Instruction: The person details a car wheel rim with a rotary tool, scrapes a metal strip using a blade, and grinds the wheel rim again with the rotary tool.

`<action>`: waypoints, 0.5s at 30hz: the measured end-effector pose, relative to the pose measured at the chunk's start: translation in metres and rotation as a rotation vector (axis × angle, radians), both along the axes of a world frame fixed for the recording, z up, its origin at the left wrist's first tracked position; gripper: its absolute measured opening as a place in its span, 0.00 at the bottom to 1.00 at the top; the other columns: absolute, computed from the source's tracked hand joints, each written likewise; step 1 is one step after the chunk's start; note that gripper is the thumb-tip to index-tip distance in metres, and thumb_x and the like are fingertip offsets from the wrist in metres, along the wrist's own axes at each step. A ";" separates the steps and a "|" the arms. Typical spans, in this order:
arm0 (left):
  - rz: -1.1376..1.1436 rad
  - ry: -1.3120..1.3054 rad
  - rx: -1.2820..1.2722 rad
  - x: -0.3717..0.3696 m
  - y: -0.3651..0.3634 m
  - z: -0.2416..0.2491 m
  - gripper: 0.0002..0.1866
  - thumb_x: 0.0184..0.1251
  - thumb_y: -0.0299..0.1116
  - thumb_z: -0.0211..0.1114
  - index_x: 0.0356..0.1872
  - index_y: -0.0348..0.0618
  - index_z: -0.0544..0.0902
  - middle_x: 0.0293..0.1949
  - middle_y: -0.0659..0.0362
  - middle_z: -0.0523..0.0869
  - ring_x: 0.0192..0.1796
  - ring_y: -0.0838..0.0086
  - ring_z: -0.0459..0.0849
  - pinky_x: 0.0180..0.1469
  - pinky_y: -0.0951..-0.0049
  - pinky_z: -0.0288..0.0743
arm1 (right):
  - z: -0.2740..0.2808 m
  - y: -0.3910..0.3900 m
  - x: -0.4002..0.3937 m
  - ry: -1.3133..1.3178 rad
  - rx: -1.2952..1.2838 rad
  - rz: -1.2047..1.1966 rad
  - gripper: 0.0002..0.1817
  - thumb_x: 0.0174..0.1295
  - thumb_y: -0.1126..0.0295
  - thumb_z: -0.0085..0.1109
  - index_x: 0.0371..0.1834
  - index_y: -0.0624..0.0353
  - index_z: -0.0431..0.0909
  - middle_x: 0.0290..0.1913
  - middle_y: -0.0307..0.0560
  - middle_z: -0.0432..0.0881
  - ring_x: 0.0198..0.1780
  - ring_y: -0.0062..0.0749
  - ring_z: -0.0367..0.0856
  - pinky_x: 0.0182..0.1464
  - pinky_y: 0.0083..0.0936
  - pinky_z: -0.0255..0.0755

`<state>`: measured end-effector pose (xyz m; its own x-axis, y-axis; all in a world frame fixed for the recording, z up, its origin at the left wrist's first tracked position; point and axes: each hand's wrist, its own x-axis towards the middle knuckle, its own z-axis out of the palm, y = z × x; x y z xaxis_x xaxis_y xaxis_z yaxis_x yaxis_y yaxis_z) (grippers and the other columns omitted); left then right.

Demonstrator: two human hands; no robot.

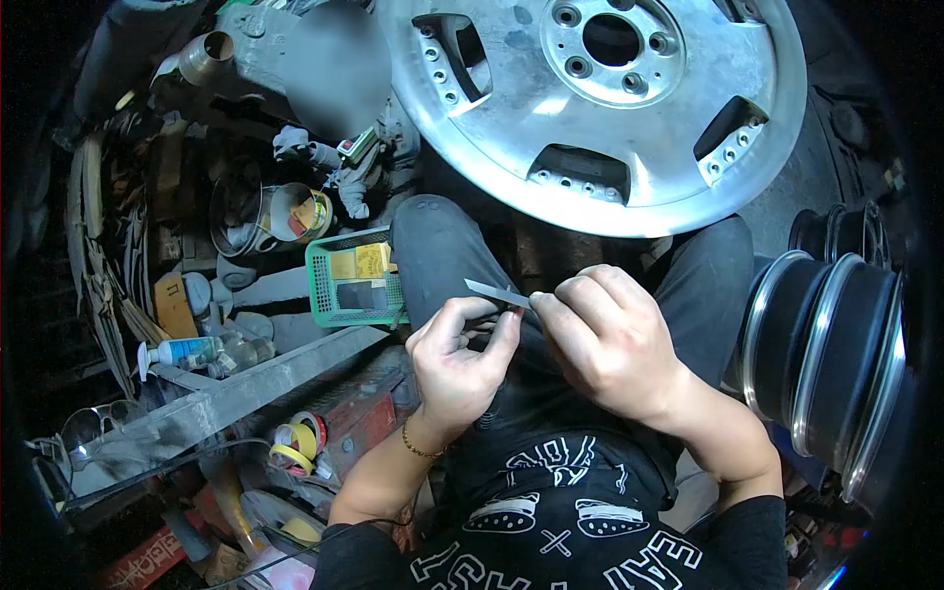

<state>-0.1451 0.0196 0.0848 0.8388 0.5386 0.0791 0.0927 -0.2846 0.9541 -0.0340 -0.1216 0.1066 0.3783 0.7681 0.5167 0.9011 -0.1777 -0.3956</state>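
Note:
My right hand (615, 339) is closed around a thin metal knife blade (495, 291), whose slanted tip points left. Whether the blade has a handle inside my fist, I cannot see. Just left of it, my left hand (462, 354) is curled with thumb and fingers brought together under the blade. Something tiny may be pinched there, but it is too small to name. Both hands are above my lap. Beyond them a large silver wheel rim (580, 177) leans face-up by my knees, with a centre bore and bolt holes.
A green plastic basket (315, 285) holding yellow and dark pads sits left of my knee. Lower left are a metal beam (256, 398), tape rolls (295, 447) and a blue bottle (182, 351). More wheel rims (821, 344) stand at right.

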 end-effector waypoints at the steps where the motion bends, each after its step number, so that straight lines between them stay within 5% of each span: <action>1: -0.005 -0.011 0.027 0.000 0.000 -0.001 0.05 0.62 0.18 0.70 0.34 0.34 0.81 0.29 0.64 0.85 0.28 0.89 0.76 0.29 0.85 0.70 | 0.001 0.000 0.000 0.000 -0.015 0.001 0.14 0.49 0.70 0.59 0.37 0.68 0.80 0.31 0.45 0.75 0.36 0.37 0.77 0.40 0.30 0.74; 5: 0.004 -0.001 0.067 -0.001 0.000 -0.001 0.05 0.61 0.19 0.70 0.33 0.34 0.81 0.27 0.64 0.85 0.28 0.89 0.77 0.29 0.84 0.70 | 0.001 0.000 -0.001 -0.014 -0.042 0.005 0.14 0.48 0.70 0.59 0.37 0.68 0.80 0.31 0.45 0.74 0.36 0.38 0.77 0.41 0.30 0.74; 7: 0.007 0.019 0.130 0.000 -0.001 0.001 0.06 0.58 0.19 0.72 0.32 0.32 0.82 0.28 0.53 0.87 0.30 0.77 0.87 0.34 0.76 0.80 | 0.003 0.001 0.000 -0.011 -0.040 0.007 0.14 0.48 0.70 0.58 0.36 0.68 0.80 0.31 0.46 0.75 0.36 0.38 0.77 0.41 0.30 0.74; 15: -0.010 -0.004 0.197 0.001 -0.001 -0.001 0.06 0.57 0.19 0.72 0.32 0.32 0.83 0.28 0.52 0.87 0.28 0.74 0.87 0.34 0.75 0.80 | -0.004 0.009 -0.001 0.000 -0.015 0.013 0.14 0.48 0.70 0.58 0.37 0.68 0.80 0.33 0.47 0.76 0.38 0.39 0.78 0.44 0.31 0.74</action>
